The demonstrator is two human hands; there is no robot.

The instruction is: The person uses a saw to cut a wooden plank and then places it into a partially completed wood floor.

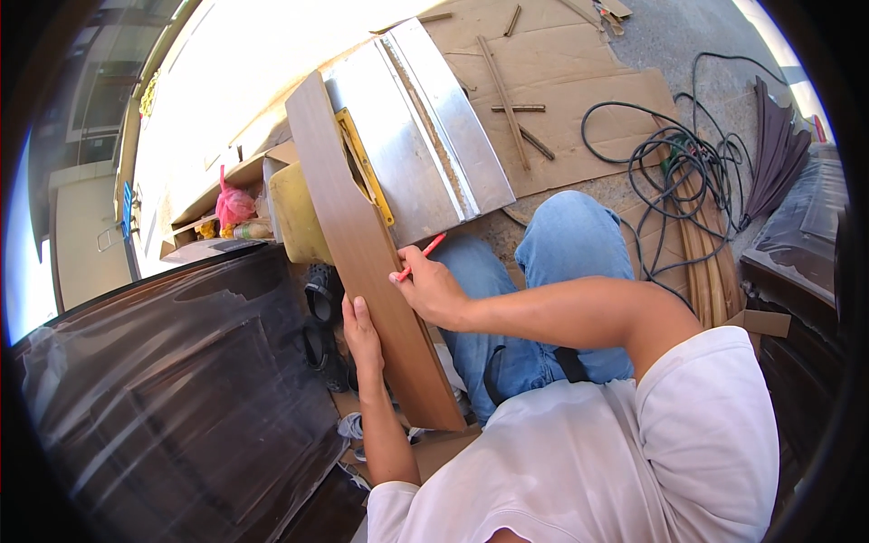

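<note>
A long brown wooden board (367,253) lies lengthwise in front of me, its near end close to my lap. My left hand (364,339) grips its left edge, with the thumb up along the edge. In my right hand (433,291) is a slim red pencil or marker (436,243), pinched at the board's right edge. Beyond that hand sits a flat silver metal table (471,163) with a worn slot along it. A yellow straight tool (371,176), like a level or ruler, rests between board and metal table. Part of a yellow block-like thing (299,213) shows left of the board.
Cardboard sheets (579,127) carry several wood strips (501,90). A tangled dark cable (674,181) lies at right over long wood pieces (701,253). Plastic-wrapped dark panels (181,389) stand at left. Black sandals (321,294) and a pink bag (235,204) are beyond the board.
</note>
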